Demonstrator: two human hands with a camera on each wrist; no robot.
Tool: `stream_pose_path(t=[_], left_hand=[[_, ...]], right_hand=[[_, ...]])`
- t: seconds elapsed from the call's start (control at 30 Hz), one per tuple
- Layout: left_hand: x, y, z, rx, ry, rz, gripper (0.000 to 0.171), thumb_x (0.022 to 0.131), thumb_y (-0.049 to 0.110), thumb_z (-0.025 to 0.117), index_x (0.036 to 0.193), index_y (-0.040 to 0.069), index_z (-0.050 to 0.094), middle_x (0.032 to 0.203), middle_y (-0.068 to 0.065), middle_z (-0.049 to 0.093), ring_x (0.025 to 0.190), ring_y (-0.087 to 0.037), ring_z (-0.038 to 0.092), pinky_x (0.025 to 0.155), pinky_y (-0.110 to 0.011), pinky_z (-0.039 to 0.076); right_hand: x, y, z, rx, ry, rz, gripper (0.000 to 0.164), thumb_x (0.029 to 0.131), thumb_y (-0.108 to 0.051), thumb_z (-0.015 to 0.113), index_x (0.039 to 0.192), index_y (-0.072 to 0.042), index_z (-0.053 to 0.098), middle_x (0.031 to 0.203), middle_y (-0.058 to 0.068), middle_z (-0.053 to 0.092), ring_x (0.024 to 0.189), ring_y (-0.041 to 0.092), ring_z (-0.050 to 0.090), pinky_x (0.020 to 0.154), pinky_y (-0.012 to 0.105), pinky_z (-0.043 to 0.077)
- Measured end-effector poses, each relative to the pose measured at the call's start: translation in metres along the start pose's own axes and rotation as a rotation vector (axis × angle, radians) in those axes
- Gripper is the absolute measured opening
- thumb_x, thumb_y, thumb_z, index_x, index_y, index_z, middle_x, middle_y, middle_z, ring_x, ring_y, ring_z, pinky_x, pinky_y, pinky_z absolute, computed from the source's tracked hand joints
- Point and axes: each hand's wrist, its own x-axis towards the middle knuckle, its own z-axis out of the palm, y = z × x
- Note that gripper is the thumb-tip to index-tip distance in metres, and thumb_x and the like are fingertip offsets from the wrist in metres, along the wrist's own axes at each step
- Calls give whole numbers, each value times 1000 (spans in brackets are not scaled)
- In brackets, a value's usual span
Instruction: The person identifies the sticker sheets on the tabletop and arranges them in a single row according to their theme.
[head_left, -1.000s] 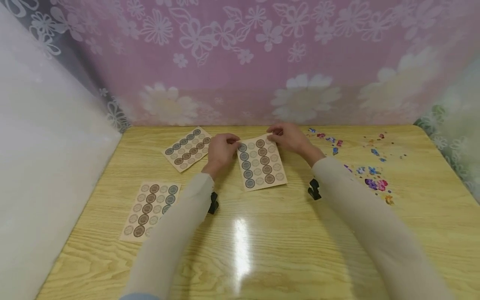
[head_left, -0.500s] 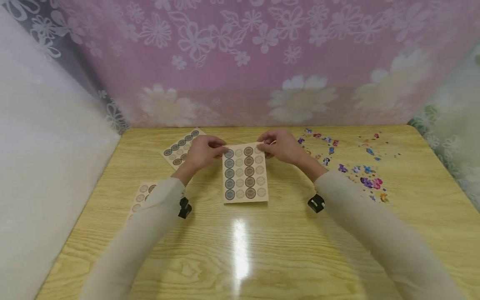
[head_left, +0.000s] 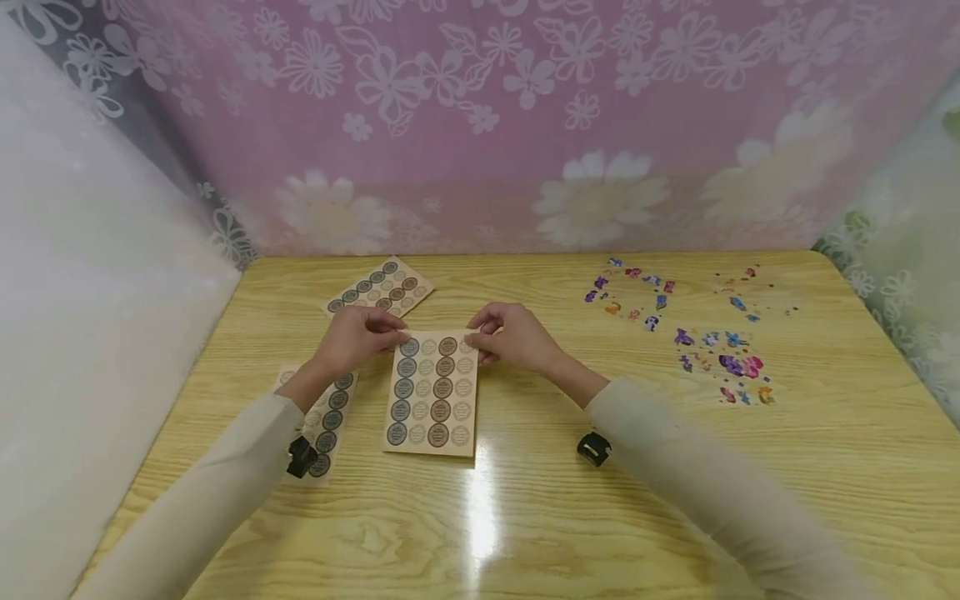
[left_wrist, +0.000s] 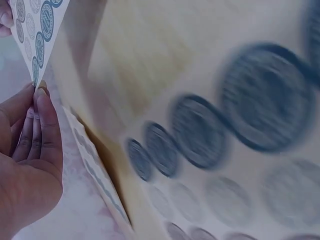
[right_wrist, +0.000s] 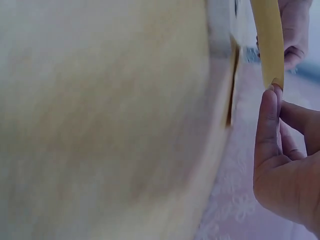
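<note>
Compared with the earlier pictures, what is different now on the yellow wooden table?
The left hand and right hand moved the beige paper sheet with round blue-grey and brown prints leftward and nearer. Both keep pinching its far corners. Unmoved: the similar beige sheet behind, the one at left, and the colourful flower-like pieces.

Back hanging (head_left: 465,150): pink and mauve, white blossoms (head_left: 528,79) above, big pale daisies (head_left: 602,198) along the bottom
Left hanging (head_left: 112,292): whitish, grey flowered strip (head_left: 165,133) beside the pink
Right hanging (head_left: 911,275): pale, white flowers, touches of green
Table (head_left: 570,525): yellowish wood grain, far right corner rounded
Light: white streak (head_left: 482,508) reflected on the table
</note>
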Motion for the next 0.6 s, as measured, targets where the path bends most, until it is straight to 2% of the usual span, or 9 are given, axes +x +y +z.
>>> stream_pose_path(t=[0.27, 0.47, 0.6], left_hand=[[-17, -20, -5, 64, -3, -24, 18, 84, 18, 75, 97, 5, 74, 83, -4, 69, 70, -17, 67, 64, -31, 55], [-27, -29, -7, 179, 10, 17, 17, 85, 22, 75, 95, 8, 75, 82, 1, 69, 73, -14, 63, 66, -32, 51], [-31, -32, -6, 216, 24, 31, 15, 84, 21, 75, 92, 8, 75, 80, 1, 69, 73, -14, 62, 67, -32, 49]], right_hand=[[0, 5, 29, -29, -27, 31, 15, 88, -5, 69, 100, 1, 62, 79, 11, 60, 62, 23, 66, 59, 33, 56], [0, 6, 42, -56, -52, 41, 15, 87, -5, 69, 99, 1, 62, 77, 10, 63, 60, 20, 66, 57, 31, 56], [-1, 9, 49, -80, -66, 48, 15, 88, -5, 69, 99, 0, 62, 77, 8, 63, 60, 18, 65, 56, 29, 55]])
